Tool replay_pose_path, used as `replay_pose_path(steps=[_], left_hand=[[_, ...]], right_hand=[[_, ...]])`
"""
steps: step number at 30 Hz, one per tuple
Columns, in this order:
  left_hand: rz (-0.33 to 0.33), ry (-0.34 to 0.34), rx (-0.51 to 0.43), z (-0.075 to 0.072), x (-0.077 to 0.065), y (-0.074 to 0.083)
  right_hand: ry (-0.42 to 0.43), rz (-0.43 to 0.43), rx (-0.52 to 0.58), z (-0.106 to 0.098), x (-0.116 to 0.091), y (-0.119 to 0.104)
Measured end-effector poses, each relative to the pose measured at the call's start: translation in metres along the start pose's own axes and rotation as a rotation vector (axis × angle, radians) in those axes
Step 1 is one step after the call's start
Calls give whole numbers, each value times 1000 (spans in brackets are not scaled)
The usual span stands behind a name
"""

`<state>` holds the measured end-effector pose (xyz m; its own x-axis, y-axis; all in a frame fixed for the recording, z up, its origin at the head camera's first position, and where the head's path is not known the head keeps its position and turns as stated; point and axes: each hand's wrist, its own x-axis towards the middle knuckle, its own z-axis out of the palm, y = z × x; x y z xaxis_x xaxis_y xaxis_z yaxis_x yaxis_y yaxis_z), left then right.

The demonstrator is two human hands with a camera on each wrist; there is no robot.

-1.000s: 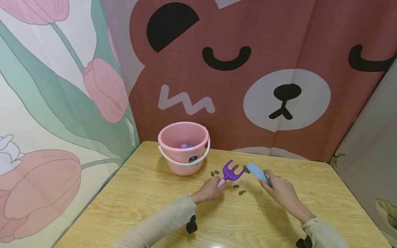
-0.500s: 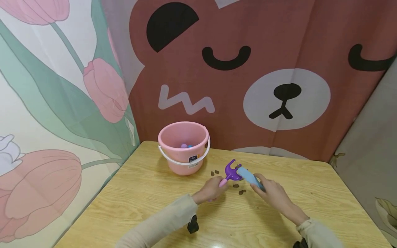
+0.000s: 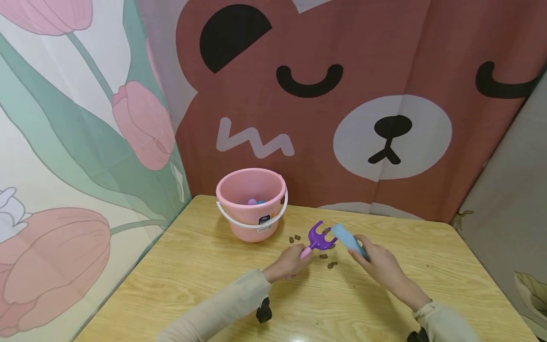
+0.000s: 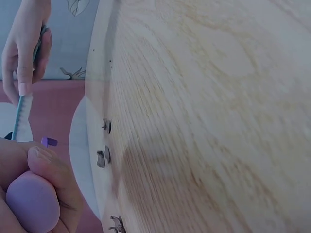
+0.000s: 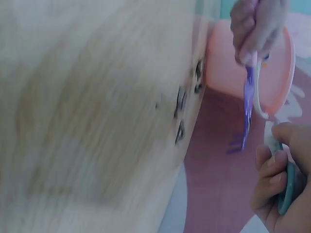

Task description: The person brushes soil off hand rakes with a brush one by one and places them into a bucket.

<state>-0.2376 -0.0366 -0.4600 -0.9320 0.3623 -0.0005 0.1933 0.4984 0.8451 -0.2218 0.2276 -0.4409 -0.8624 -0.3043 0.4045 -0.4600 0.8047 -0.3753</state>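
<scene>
A purple toy garden fork is gripped by its pink handle in my left hand, its tines pointing away over the table. The rounded pink handle end pokes out of that fist in the left wrist view. My right hand holds a light blue brush with a pale bristly edge, its tip close by the fork's right tine. A small brown piece shows at the tines; whether it rests on them is unclear. More brown scraps lie around the fork.
A pink bucket with a white handle stands at the back left, with purple and blue balls inside. The wood-grain table meets printed curtains behind and at both sides.
My right hand swept the brush left over the fork's tines, then drew it back a little to the right. A brown piece formerly at the brush tip now shows by the tines.
</scene>
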Motion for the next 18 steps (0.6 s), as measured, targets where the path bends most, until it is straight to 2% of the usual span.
replay_pose_path(steps=[7,12,18], left_hand=[[-7,-4,8,-1,-3,4],[-14,3,7,-2,-4,3],[-26,-11,22,1,-6,-2]], right_hand=[[-59,-74,41,17,-6,-9],[-60,-5,-6,14,-5,4],[19,32,-57,3,2,10]])
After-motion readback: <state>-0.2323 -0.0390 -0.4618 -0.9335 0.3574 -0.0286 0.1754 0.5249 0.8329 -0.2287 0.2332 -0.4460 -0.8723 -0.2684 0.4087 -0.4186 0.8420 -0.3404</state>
